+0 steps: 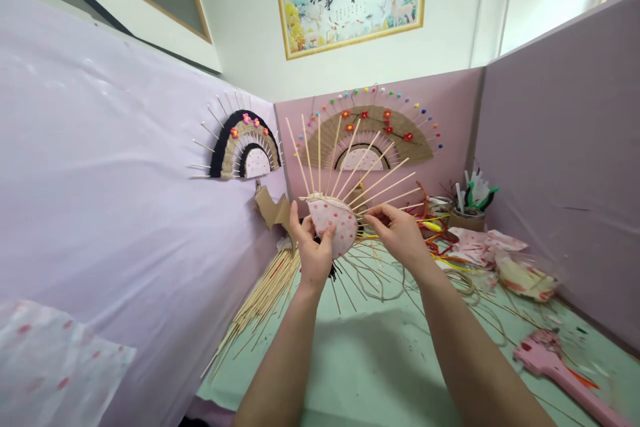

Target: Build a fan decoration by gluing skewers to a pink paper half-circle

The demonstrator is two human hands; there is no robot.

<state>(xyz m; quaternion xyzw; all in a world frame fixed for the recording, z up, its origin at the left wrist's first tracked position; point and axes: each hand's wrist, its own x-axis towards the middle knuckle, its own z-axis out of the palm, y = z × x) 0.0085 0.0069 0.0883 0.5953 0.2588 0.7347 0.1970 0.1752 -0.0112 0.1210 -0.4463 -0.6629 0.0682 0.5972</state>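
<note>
My left hand (pixel 316 250) grips a half-round piece (pixel 337 225) covered in white cloth with red dots, thumb on its face and fingers behind. Thin wooden sticks (pixel 345 160) fan out from its curved edge. A strand of twine (pixel 340 202) runs along the base of the sticks. At the right end of that edge, my right hand (pixel 395 233) is closed in a pinch on what looks like this thin twine. Below, loops of twine (pixel 380 293) lie loosely on the green tabletop (pixel 370 367).
A bundle of sticks (pixel 265 287) lies left, beside cut cardboard (pixel 273 207). At right are a tin of tools (pixel 467 217), dotted cloth scraps (pixel 485 247) and a pink glue gun (pixel 555 367). Two decorated fans (pixel 245 147) (pixel 367 133) hang on the partitions.
</note>
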